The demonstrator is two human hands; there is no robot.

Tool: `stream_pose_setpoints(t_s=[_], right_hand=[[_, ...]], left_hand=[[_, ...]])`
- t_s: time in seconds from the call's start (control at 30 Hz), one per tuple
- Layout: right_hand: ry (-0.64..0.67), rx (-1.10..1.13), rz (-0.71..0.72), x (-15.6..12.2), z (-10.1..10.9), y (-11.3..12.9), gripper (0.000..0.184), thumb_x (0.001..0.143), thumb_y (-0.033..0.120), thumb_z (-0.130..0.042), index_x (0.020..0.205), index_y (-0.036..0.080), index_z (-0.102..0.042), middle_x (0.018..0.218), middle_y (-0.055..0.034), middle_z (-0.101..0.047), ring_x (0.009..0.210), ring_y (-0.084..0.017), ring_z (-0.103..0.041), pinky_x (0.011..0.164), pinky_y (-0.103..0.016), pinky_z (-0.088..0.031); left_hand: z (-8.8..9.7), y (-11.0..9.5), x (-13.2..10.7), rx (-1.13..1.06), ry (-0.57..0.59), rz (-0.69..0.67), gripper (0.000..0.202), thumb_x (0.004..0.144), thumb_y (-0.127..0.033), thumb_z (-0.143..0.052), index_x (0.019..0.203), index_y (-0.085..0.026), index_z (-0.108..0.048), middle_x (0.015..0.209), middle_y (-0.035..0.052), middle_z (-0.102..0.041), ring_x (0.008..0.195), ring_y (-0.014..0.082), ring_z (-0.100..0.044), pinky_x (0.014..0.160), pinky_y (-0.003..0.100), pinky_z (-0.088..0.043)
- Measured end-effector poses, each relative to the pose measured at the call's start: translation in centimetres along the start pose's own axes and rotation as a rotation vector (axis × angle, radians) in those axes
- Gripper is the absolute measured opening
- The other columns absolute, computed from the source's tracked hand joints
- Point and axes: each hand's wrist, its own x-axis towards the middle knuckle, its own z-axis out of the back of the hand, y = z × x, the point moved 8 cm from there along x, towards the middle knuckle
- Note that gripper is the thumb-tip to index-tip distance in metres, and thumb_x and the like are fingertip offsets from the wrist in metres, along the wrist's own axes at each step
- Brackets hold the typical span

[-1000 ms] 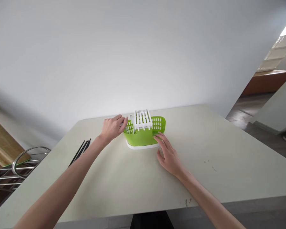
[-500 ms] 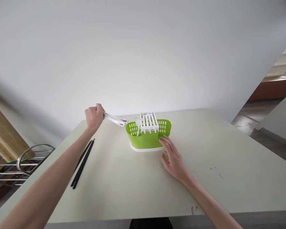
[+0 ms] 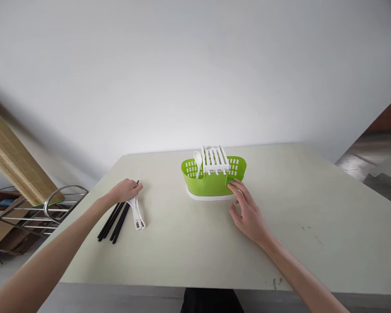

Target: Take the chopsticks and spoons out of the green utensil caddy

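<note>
Beside several black chopsticks (image 3: 120, 224) at the left of the table, my left hand (image 3: 125, 190) is closed over white spoons (image 3: 136, 214). Their printed handle ends point toward me, while the hand covers the bowls; at least two handles show. My right hand (image 3: 249, 215) holds the front right rim of a green utensil basket (image 3: 208, 186), fingertips over the edge and thumb in front. The basket has a white base and a white slatted rack (image 3: 215, 159) on top. In its left compartment one white spoon (image 3: 198, 163) stands upright, bowl up.
The pale table (image 3: 182, 243) meets a white wall (image 3: 195, 78) at the back. A metal rack (image 3: 48, 213) and a leaning wood-patterned board (image 3: 16, 152) are off the left edge, with a cardboard box (image 3: 6, 234) below. Dark marks (image 3: 275, 283) spot the tabletop's front right.
My left hand has brought the spoons down and back from beside the basket to the chopsticks, their handles swinging toward me. My right hand stays at the basket rim. The view has shifted left.
</note>
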Motion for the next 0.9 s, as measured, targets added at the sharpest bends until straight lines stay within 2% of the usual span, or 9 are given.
stream_pose_setpoints(t_s=[0.1,0.23,0.3,0.4,0.47,0.53,0.6,0.73,0.9], right_hand=[[0.0,-0.006,0.003,-0.1,-0.1,0.0,0.066,0.099,0.013,-0.043,0.162,0.033,-0.035,0.159,-0.0106,-0.046,0.158,-0.03,-0.032,0.09,-0.039,-0.064],[-0.008,-0.01,0.005,-0.2,-0.1,-0.1,0.066,0.099,0.013,-0.043,0.162,0.034,-0.035,0.159,-0.0104,-0.046,0.158,-0.03,-0.033,0.09,-0.039,-0.064],[-0.009,-0.012,0.01,-0.2,-0.1,-0.1,0.067,0.099,0.013,-0.043,0.162,0.034,-0.034,0.16,-0.0106,-0.046,0.158,-0.031,-0.033,0.09,-0.04,-0.065],[-0.009,-0.017,0.015,-0.2,-0.2,-0.1,0.069,0.098,0.013,-0.044,0.163,0.034,-0.034,0.16,-0.0106,-0.045,0.157,-0.031,-0.034,0.09,-0.041,-0.065],[-0.009,-0.019,0.014,-0.1,-0.1,-0.1,0.069,0.098,0.013,-0.044,0.163,0.034,-0.033,0.16,-0.0106,-0.045,0.157,-0.031,-0.034,0.089,-0.041,-0.065],[-0.01,-0.019,0.014,-0.1,-0.1,0.0,0.068,0.098,0.013,-0.044,0.163,0.033,-0.034,0.159,-0.0108,-0.046,0.157,-0.031,-0.034,0.089,-0.041,-0.065],[-0.007,-0.017,0.011,-0.1,0.0,0.0,0.067,0.099,0.012,-0.043,0.162,0.033,-0.035,0.159,-0.0109,-0.046,0.157,-0.031,-0.034,0.09,-0.041,-0.064],[0.0,-0.009,0.005,0.0,0.1,0.1,0.066,0.099,0.012,-0.043,0.162,0.033,-0.036,0.158,-0.0108,-0.047,0.158,-0.03,-0.033,0.089,-0.04,-0.064],[-0.004,-0.007,0.001,0.0,0.2,0.1,0.067,0.099,0.013,-0.043,0.162,0.034,-0.036,0.158,-0.0102,-0.047,0.157,-0.031,-0.034,0.089,-0.04,-0.064]], left_hand=[[-0.5,-1.0,0.4,0.104,0.006,-0.041,0.055,0.088,-0.053,-0.044,0.043,-0.024,-0.032,0.049,0.0053,-0.046,0.049,0.0208,-0.048,0.061,0.035,-0.032],[-0.9,-2.2,0.8,0.129,0.01,-0.054,0.056,0.088,-0.06,-0.045,0.044,-0.024,-0.045,0.048,0.0033,-0.049,0.052,0.0215,-0.053,0.065,0.034,-0.037],[-1.0,-2.6,0.9,0.15,0.001,-0.041,0.058,0.088,-0.066,-0.043,0.048,-0.025,-0.051,0.053,0.0051,-0.055,0.057,0.0238,-0.059,0.067,0.035,-0.04],[-1.1,-2.7,1.0,0.141,-0.029,0.005,0.058,0.085,-0.074,-0.045,0.062,-0.025,-0.063,0.069,0.0109,-0.069,0.071,0.0299,-0.067,0.072,0.038,-0.043],[-1.1,-2.5,0.8,0.089,-0.054,0.046,0.058,0.083,-0.078,-0.047,0.082,-0.025,-0.069,0.086,0.0135,-0.076,0.081,0.0337,-0.071,0.075,0.039,-0.045],[-1.0,-2.2,0.3,0.045,-0.085,0.09,0.063,0.085,-0.08,-0.044,0.105,-0.024,-0.067,0.101,0.0148,-0.077,0.089,0.0356,-0.072,0.078,0.04,-0.046],[-0.9,-1.9,-0.6,0.031,-0.114,0.145,0.069,0.088,-0.08,-0.039,0.121,-0.023,-0.06,0.106,0.0156,-0.077,0.092,0.0369,-0.072,0.079,0.041,-0.046],[-1.5,-1.8,-2.9,-0.031,-0.081,0.225,0.069,0.091,-0.077,-0.039,0.129,-0.021,-0.05,0.093,0.0119,-0.076,0.088,0.037,-0.073,0.078,0.042,-0.045],[-2.6,-2.3,-4.9,-0.056,-0.048,0.241,0.063,0.093,-0.068,-0.042,0.133,-0.02,-0.043,0.084,0.007,-0.073,0.081,0.0348,-0.071,0.076,0.042,-0.045]])
